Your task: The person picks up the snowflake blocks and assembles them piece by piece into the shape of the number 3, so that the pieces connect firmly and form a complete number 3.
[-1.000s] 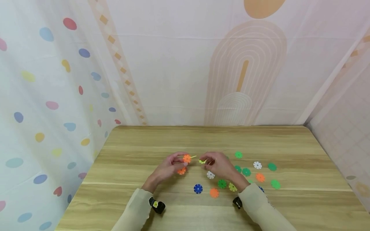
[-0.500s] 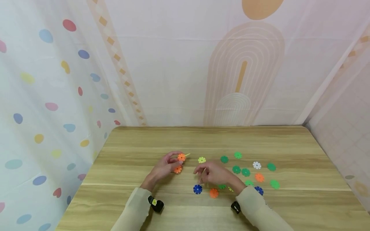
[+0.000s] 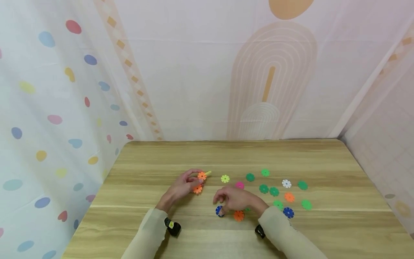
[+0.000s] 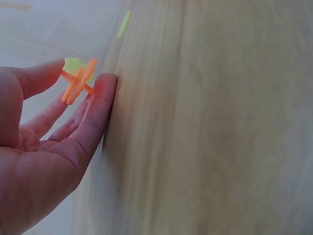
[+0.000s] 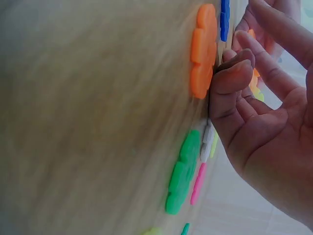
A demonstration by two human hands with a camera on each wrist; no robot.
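My left hand (image 3: 198,178) pinches a small cluster of interlocked orange discs (image 3: 200,181) with a yellow-green piece at its far tip. In the left wrist view the orange cluster (image 4: 77,83) sits between the thumb and fingers of the left hand (image 4: 83,78). My right hand (image 3: 221,208) hovers low over the table with loosely bent fingers and holds nothing. Its fingertips reach a blue disc (image 3: 219,210) beside an orange disc (image 3: 238,215). In the right wrist view the right hand (image 5: 244,54) touches the edge of the orange disc (image 5: 203,49), close to the blue disc (image 5: 224,19).
Loose discs lie on the wooden table (image 3: 226,154): a yellow-green disc (image 3: 225,178), a pink disc (image 3: 239,185), several green ones such as a green disc (image 3: 250,177), a white disc (image 3: 286,183), another orange disc (image 3: 289,197) and another blue disc (image 3: 288,212). Fabric walls enclose the table.
My right hand let the yellow-green disc go onto the table, then moved toward me to the blue and orange discs, uncovering a pink disc. The left hand kept its cluster and barely moved.
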